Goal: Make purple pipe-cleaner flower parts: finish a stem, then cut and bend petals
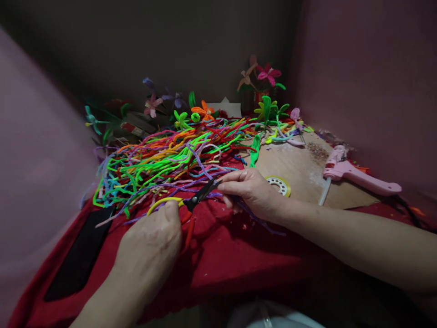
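Note:
My left hand (150, 246) is wrapped around the handles of a pair of scissors (201, 195) with black blades and yellow and red grips. The blades point up and to the right, their tips at the fingers of my right hand (251, 191). Thumb and forefinger of that hand are pinched together on a purple pipe cleaner (262, 223), whose loose end trails out below the palm. Part of it is hidden behind the fingers. Just beyond both hands lies a large pile of many-coloured pipe cleaners (170, 155).
A cardboard sheet (290, 159) carries a roll of yellow tape (280, 186) and a pink glue gun (358, 175). Pipe-cleaner flowers (204, 110) stand along the back. A flat black object (82, 255) lies at the left on the red cloth (239, 264).

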Motion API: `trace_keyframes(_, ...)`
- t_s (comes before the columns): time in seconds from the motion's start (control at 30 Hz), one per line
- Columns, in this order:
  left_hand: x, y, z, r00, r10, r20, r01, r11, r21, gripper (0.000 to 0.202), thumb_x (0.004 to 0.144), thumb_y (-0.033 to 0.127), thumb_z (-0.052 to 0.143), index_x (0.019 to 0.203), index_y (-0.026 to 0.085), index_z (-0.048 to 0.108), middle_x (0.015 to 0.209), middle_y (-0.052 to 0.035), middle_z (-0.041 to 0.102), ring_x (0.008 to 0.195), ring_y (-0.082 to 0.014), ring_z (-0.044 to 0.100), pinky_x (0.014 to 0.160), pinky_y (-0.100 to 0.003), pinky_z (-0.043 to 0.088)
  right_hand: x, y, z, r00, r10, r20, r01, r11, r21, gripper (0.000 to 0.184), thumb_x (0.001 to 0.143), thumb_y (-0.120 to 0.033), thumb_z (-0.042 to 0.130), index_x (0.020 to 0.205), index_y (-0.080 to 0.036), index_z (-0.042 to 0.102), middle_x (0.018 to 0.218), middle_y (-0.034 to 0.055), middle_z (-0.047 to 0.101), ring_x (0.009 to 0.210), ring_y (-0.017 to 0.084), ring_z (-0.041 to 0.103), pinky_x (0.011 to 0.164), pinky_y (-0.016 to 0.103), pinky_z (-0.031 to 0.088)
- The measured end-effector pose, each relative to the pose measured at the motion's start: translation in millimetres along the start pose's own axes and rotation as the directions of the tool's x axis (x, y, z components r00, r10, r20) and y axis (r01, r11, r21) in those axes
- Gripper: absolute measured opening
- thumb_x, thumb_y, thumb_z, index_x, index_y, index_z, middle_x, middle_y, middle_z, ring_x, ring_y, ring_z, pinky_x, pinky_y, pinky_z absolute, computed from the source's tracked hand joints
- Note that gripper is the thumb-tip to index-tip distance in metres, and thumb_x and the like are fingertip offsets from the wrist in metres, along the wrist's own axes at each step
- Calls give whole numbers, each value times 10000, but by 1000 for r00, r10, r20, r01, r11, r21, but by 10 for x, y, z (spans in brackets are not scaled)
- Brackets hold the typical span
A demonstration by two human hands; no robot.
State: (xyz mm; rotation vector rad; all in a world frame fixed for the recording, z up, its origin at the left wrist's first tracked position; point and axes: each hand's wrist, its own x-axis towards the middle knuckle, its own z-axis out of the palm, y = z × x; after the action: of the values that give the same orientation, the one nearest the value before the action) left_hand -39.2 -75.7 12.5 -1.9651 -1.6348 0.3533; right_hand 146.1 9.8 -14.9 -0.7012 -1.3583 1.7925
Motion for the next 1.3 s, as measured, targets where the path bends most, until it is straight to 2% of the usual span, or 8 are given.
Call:
trace_keyframes(0.13,2,42,-9,999,-9,49,9,1000,10,299,824,58,269,722,147,536,502,-40,476,407,-206,519,401,-266,263,5,-5,-8,1000,25,14,-25,1000,-10,238,748,-192,555,518,-129,556,433,-22,532,327,55,413,331,179,285)
trace_keyframes(0.37,-17,70,-3,992,-40,120,35,998,48,326,831,46,239,750,148,538,511,-33,487,424,-207,554,392,-252,305,-6,-11,-4,1000,28,14,-28,999,-20,247,757,-186,549,517,-128,542,431,-26,522,336,53,414,340,174,290)
trace_keyframes(0.7,11,132,29,960,3,278,26,995,-101,334,829,20,227,830,111,549,559,-45,543,471,-236,612,411,-277,416,2,-36,-5,998,57,29,-56,998,-30,226,749,-160,523,525,-129,535,426,-25,525,331,57,423,337,168,314)
trace_keyframes(0.97,77,196,-60,974,-22,226,57,987,-147,345,813,14,227,816,103,560,621,-108,598,476,-248,620,412,-281,410,-4,-10,-2,997,72,9,-72,996,-56,194,743,-180,531,554,-136,545,438,-31,537,324,57,446,321,159,322)
trace_keyframes(1.2,68,220,-17,960,1,279,69,967,-244,272,795,16,283,847,110,534,478,-42,531,417,-254,598,379,-255,334,3,-15,6,996,84,10,-84,996,-41,176,735,-169,529,564,-133,553,431,-33,535,320,52,433,321,158,324)
trace_keyframes(1.3,83,163,-16,962,-51,268,114,968,-225,240,819,42,291,862,119,515,464,-37,532,440,-252,612,382,-246,290,6,-2,9,993,118,8,-118,993,-22,115,725,-179,546,636,-124,593,423,-38,529,311,58,418,315,166,326)
